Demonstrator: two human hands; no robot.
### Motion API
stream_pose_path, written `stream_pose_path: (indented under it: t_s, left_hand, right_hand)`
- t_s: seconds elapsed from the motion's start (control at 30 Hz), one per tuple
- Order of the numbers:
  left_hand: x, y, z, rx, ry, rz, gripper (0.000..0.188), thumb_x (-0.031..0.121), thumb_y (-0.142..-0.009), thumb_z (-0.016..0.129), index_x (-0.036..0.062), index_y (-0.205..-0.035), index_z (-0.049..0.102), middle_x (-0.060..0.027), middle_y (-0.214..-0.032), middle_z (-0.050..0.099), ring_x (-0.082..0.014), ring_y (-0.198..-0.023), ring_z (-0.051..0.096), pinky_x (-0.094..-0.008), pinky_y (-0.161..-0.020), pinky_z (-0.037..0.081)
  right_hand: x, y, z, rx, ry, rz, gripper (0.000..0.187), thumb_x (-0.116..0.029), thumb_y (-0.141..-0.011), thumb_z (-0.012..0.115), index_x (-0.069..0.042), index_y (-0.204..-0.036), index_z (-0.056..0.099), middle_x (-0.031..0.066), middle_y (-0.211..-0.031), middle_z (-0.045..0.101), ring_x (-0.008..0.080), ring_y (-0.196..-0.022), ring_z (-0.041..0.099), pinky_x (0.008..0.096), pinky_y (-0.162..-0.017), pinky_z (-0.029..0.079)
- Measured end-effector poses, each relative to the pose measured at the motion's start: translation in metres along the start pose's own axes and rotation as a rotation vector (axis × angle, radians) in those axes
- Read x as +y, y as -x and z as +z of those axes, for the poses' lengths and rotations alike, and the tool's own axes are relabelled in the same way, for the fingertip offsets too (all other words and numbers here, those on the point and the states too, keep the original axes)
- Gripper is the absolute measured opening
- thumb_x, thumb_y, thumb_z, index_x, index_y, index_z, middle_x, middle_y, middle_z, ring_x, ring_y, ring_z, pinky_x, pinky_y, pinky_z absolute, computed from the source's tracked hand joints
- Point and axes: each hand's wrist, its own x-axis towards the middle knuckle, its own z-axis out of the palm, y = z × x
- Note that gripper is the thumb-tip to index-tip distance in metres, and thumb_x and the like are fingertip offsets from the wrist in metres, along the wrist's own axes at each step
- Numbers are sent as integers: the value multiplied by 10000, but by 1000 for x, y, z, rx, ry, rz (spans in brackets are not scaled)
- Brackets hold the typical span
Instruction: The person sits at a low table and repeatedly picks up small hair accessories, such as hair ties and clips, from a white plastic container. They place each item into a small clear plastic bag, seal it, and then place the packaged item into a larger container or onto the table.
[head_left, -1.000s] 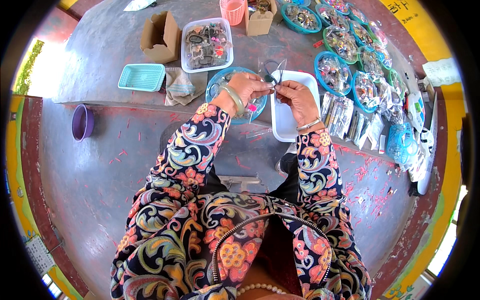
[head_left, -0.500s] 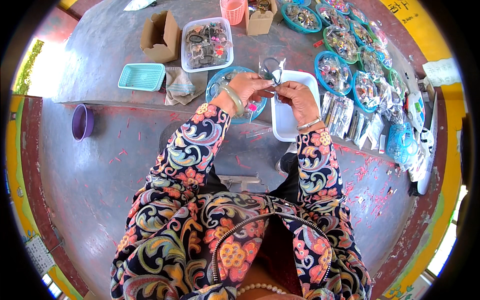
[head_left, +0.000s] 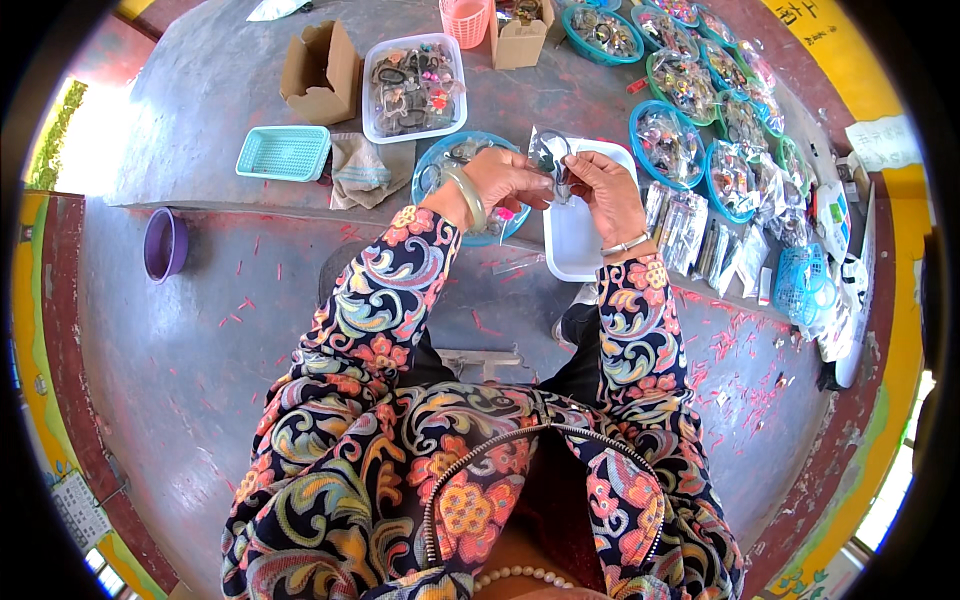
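My left hand (head_left: 508, 182) pinches the lower left side of a small clear plastic bag. In the bag is a dark loop (head_left: 549, 152) that looks like a hair tie, with a dark green part. My right hand (head_left: 610, 198) has thumb and fingers closed on the bag's right side. Both hands are raised over a white plastic tray (head_left: 577, 252), whose bare floor shows below them. Beneath my left wrist stands a round blue basket (head_left: 430, 160) with bagged pieces and something pink inside. My fingers partly cover the bag's lower end.
A white tray (head_left: 462, 100) of bagged hair ties sits farther back, beside an open cardboard box (head_left: 322, 72). Left of it are a turquoise basket (head_left: 283, 153) and a cloth (head_left: 360, 172). Several round baskets (head_left: 668, 145) fill the right. A purple tub (head_left: 166, 245) stands at far left.
My right hand has shifted slightly right and turned, its fingers now higher on the bag's right side. The bag and dark loop have tilted a little; my left hand has barely moved.
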Motion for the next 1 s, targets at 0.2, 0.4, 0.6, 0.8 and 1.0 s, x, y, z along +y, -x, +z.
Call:
stream_pose_path:
  t_s: [0.2, 0.4, 0.6, 0.8, 1.0]
  left_hand:
    - [-3, -5, 4, 17, 107, 44, 282, 214, -774, 647, 23, -965, 569, -70, -862, 641, -134, -747, 629, -183, -449, 390]
    - [-3, -3, 0, 11, 59, 7, 249, 189, -784, 630, 10, -944, 567, -68, -855, 642, -135, -776, 634, -167, -416, 346]
    - [-9, -7, 1, -106, 6, -30, 224, 155, -782, 614, 18, -953, 573, -70, -863, 641, -139, -782, 631, -169, -425, 354]
    - [-13, -11, -3, -165, 42, -7, 209, 138, -788, 597, 26, -962, 572, -71, -880, 639, -121, -808, 620, -171, -425, 354]
    - [-12, -12, -2, -166, 44, 20, 198, 131, -796, 583, 24, -962, 571, -74, -873, 642, -104, -785, 617, -166, -423, 343]
  right_hand:
    - [-2, 5, 4, 57, 17, 11, 155, -186, -769, 650, -47, -837, 635, -13, -672, 587, 73, -632, 515, 203, -593, 367]
    - [-2, 2, 9, 57, -11, -7, 189, -201, -756, 667, -45, -859, 639, 2, -716, 602, 83, -657, 521, 210, -601, 366]
    - [2, 2, 2, 81, -98, -6, 192, -194, -758, 664, -34, -861, 638, 21, -719, 605, 98, -656, 525, 222, -601, 367]
    - [6, 0, 0, 112, -204, -34, 169, -158, -766, 650, -15, -855, 633, 37, -716, 608, 110, -645, 531, 220, -590, 369]
    - [10, 1, 8, 180, -365, -88, 146, -138, -772, 638, -11, -844, 629, 41, -715, 607, 110, -628, 530, 220, -575, 376]
